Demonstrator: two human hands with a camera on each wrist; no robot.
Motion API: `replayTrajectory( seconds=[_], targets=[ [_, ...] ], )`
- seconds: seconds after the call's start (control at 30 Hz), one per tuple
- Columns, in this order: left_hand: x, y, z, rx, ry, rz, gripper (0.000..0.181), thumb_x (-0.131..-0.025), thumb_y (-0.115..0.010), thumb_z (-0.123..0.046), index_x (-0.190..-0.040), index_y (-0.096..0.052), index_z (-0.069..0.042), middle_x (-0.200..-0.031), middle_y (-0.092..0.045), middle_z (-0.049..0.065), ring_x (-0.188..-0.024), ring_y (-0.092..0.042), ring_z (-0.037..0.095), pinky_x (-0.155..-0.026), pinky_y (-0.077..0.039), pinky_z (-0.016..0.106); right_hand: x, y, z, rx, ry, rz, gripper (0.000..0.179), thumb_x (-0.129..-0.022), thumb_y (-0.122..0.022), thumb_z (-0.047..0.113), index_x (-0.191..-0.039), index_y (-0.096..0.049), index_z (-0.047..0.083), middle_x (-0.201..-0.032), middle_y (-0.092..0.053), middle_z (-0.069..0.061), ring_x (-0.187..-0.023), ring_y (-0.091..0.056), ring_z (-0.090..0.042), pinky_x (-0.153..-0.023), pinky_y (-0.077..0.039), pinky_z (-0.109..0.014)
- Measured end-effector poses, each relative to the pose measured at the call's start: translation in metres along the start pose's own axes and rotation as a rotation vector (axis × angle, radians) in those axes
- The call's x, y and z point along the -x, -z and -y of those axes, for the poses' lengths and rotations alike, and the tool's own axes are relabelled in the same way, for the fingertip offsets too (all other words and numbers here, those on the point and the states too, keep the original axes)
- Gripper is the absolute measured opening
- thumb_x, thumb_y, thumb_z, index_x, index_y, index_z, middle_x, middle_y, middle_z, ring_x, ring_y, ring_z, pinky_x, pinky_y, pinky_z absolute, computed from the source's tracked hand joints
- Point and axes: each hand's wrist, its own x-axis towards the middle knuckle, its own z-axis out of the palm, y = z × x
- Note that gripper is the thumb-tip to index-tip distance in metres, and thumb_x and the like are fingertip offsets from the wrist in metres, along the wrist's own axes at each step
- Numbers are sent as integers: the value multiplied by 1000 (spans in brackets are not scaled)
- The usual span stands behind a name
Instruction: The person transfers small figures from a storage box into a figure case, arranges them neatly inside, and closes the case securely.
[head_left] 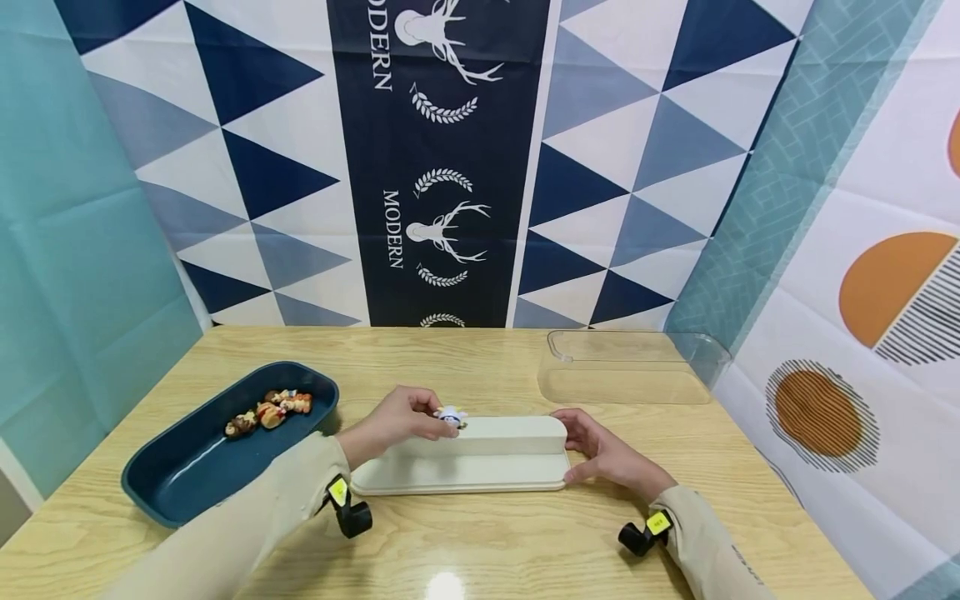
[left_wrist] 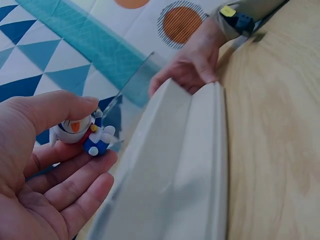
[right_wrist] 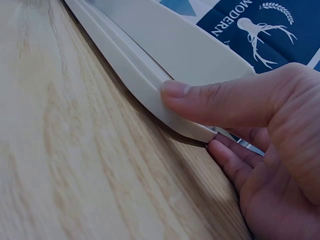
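Observation:
My left hand (head_left: 405, 421) pinches a small figurine (left_wrist: 95, 137), white and blue with red and yellow bits, between thumb and fingers. In the head view the figurine appears at the left part of the upper step of a white two-step display base (head_left: 487, 471); the left wrist view has it beside that step, held in the hand. Around the base's right end curl the thumb and fingers of my right hand (head_left: 600, 450). The right wrist view has its thumb (right_wrist: 200, 100) on the rim, with fingertips at the lower edge.
At the left stands a dark blue tub (head_left: 187, 454) with several small figurines (head_left: 272, 412) at its far end. A clear plastic cover (head_left: 630, 367) lies at the back right of the wooden table (head_left: 450, 362). Patterned cloths hang behind and at both sides.

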Motion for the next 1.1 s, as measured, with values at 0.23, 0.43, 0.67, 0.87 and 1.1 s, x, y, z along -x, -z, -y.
replayTrajectory(
  seconds=[0.23, 0.43, 0.67, 0.87, 1.1],
  targets=[
    [-6, -27, 7, 83, 25, 37, 23, -79, -81, -1, -78, -59, -6, -74, -60, 3, -74, -67, 16, -76, -59, 38, 1, 0, -1, 2, -7, -8, 86, -74, -80, -7, -143, -29, -10, -135, -50, -17, -120, -51, -8, -101, -41, -20],
    [-10, -52, 12, 175, 27, 47, 24, -79, -79, 3, -77, -57, -6, -77, -63, 5, -76, -70, 17, -72, -59, 33, 0, 0, -2, 2, -4, -4, 86, -74, -80, -7, -143, -28, -10, -136, -49, -20, -121, -51, -8, -101, -41, -20],
    [-15, -80, 19, 233, 29, 26, 25, -78, -79, 4, -76, -57, -6, -76, -62, 3, -72, -67, 12, -70, -59, 31, -1, 1, -2, 6, -11, 0, 86, -75, -79, -8, -144, -29, -9, -136, -48, -23, -121, -51, -9, -101, -41, -21],
    [-18, -99, 26, 237, -9, -11, 16, -79, -80, 2, -82, -64, 1, -79, -65, 3, -72, -66, 12, -69, -59, 32, -1, 2, -4, 6, -1, -4, 86, -74, -79, -9, -144, -29, -10, -135, -49, -21, -120, -52, -9, -101, -41, -21],
    [-19, -121, 33, 330, -6, -39, 16, -80, -78, 4, -83, -63, 4, -80, -69, 11, -67, -72, 24, -60, -60, 36, -1, 2, -4, 5, -1, 0, 85, -75, -78, -9, -143, -28, -9, -135, -50, -17, -121, -51, -9, -102, -41, -21]
  ],
)
